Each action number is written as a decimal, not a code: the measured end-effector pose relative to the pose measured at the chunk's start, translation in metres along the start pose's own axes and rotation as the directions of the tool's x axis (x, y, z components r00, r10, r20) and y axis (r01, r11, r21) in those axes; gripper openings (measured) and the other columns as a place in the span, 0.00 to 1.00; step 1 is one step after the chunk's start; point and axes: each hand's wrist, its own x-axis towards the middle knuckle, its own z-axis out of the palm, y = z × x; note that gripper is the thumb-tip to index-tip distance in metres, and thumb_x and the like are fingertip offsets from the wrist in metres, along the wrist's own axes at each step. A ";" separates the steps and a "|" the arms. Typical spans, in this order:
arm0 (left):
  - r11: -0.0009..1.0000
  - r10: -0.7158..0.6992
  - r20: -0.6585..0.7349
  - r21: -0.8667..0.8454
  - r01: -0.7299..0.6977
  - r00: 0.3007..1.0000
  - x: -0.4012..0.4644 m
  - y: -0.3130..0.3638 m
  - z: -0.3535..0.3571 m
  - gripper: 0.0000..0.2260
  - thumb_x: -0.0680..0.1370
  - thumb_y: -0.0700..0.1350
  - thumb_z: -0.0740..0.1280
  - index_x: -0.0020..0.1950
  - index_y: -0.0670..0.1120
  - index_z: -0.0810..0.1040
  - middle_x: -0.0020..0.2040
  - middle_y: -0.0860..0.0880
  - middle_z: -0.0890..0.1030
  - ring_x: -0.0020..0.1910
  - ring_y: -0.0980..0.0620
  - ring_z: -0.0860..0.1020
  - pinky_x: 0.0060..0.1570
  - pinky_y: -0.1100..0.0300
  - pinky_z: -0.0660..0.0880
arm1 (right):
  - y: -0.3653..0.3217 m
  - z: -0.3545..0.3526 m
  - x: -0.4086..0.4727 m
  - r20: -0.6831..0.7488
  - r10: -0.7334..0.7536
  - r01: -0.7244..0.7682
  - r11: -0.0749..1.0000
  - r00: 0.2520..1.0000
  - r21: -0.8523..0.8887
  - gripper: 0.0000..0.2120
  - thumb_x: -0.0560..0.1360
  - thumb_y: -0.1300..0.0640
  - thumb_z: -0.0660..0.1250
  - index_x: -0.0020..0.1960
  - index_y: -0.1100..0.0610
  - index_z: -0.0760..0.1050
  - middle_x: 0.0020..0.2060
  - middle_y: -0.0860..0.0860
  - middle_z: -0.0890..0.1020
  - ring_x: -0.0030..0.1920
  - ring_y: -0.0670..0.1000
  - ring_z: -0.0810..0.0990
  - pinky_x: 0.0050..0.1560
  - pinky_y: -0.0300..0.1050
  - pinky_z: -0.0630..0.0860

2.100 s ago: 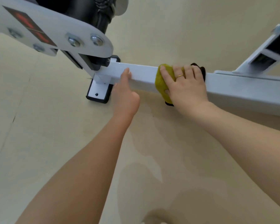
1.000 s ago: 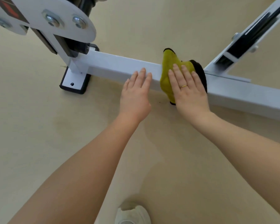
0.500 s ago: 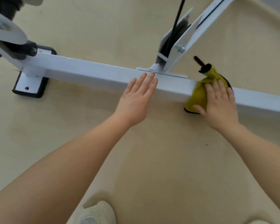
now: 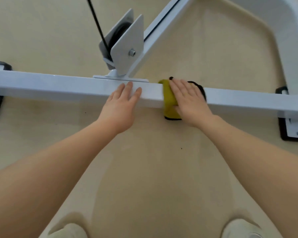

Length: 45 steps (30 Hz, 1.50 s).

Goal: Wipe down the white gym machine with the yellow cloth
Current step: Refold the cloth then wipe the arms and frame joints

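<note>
On top of the long white square-section steel floor beam [image 4: 58,85] of the gym machine, a folded yellow microfibre cloth with black edging [image 4: 169,98] is draped over the near edge and pressed flat by the right hand [image 4: 187,98], fingers straight. The left hand [image 4: 122,102] is rested flat, holding nothing, just left of the cloth. Beam axis runs left-right; unwiped length likely lies toward the right foot plate [image 4: 296,127]. No containers are seen.

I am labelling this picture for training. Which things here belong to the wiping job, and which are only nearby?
Job: yellow cloth, white beam, right hand pressing the cloth, left hand flat on the beam.

Nearby: pulley bracket, black cable, shoes, floor.
</note>
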 end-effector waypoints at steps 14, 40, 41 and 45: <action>0.979 0.198 -0.004 0.049 -0.198 0.980 0.033 0.120 0.015 0.33 0.76 0.38 0.56 0.76 0.49 0.41 0.77 0.48 0.39 0.75 0.48 0.41 0.72 0.55 0.39 | 0.103 0.004 -0.056 -0.051 0.261 -0.264 0.963 0.964 -0.056 0.31 0.80 0.62 0.53 0.77 0.55 0.39 0.76 0.51 0.42 0.76 0.56 0.42 0.72 0.51 0.38; 0.953 0.302 -0.071 -0.008 -0.304 0.951 0.061 0.217 0.032 0.33 0.74 0.35 0.59 0.76 0.45 0.49 0.77 0.46 0.47 0.76 0.44 0.47 0.72 0.55 0.44 | 0.213 0.012 -0.101 -0.147 0.102 -0.098 0.995 0.984 0.035 0.33 0.77 0.70 0.53 0.77 0.52 0.46 0.76 0.48 0.48 0.76 0.52 0.46 0.72 0.42 0.37; 0.950 0.310 -0.079 -0.015 -0.312 0.948 0.061 0.215 0.033 0.33 0.73 0.34 0.60 0.76 0.45 0.50 0.77 0.46 0.49 0.75 0.44 0.48 0.72 0.54 0.45 | 0.228 0.011 -0.105 -0.149 0.112 -0.108 0.994 0.982 0.031 0.34 0.76 0.71 0.55 0.77 0.52 0.47 0.76 0.49 0.49 0.76 0.52 0.47 0.71 0.42 0.38; 0.940 0.339 -0.083 -0.016 -0.342 0.937 0.062 0.211 0.033 0.35 0.71 0.33 0.62 0.75 0.44 0.54 0.76 0.45 0.53 0.75 0.43 0.51 0.72 0.53 0.48 | 0.278 0.010 -0.139 -0.134 0.355 -0.356 0.934 0.925 0.016 0.34 0.76 0.71 0.54 0.77 0.55 0.46 0.77 0.51 0.48 0.76 0.54 0.46 0.73 0.45 0.43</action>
